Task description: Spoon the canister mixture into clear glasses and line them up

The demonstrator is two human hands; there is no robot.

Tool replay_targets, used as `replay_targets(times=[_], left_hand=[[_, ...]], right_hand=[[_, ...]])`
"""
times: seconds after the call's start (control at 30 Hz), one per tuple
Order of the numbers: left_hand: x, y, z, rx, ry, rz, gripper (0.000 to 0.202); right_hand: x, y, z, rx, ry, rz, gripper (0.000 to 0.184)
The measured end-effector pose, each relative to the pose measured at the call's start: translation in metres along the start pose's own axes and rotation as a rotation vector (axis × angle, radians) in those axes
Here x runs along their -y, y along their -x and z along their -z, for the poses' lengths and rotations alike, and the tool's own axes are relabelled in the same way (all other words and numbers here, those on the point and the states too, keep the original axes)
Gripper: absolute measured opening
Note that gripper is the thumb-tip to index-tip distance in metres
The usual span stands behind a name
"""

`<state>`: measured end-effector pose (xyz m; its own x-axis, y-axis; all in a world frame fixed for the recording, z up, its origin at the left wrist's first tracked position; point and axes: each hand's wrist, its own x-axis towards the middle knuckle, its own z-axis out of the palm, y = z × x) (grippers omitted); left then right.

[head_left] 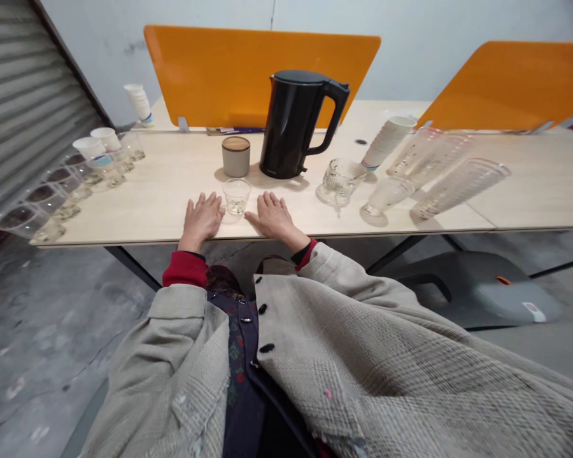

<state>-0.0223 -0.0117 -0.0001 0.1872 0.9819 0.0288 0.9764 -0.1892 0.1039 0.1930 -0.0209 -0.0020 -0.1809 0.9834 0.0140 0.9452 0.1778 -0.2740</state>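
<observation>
Both palms rest on the tabletop near its front edge. My left hand lies flat with fingers stretched out, just left of a small clear plastic cup. On the cup's other side my right hand is flat too, its thumb pointing toward the cup. Neither hand grips anything. Behind the cup stand a grey canister with a wooden lid and a tall black electric kettle, handle to the right. A ribbed glass bowl sits right of my right hand, with what looks like a clear utensil beside it.
Clear cups with dark contents and white paper cups line the table's left end. Tilted stacks of paper cups and clear plastic cups are at right. Orange dividers stand behind. A grey stool is below.
</observation>
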Motion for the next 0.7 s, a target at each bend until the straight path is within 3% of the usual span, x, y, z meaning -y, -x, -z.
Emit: replay_targets(times=[0.7], left_hand=[[-0.0023,0.0021,0.0029,0.004,0.002,-0.001,0.064]], right_hand=[[-0.0001,0.0003,-0.0007,-0.014,0.01,0.009,0.083]])
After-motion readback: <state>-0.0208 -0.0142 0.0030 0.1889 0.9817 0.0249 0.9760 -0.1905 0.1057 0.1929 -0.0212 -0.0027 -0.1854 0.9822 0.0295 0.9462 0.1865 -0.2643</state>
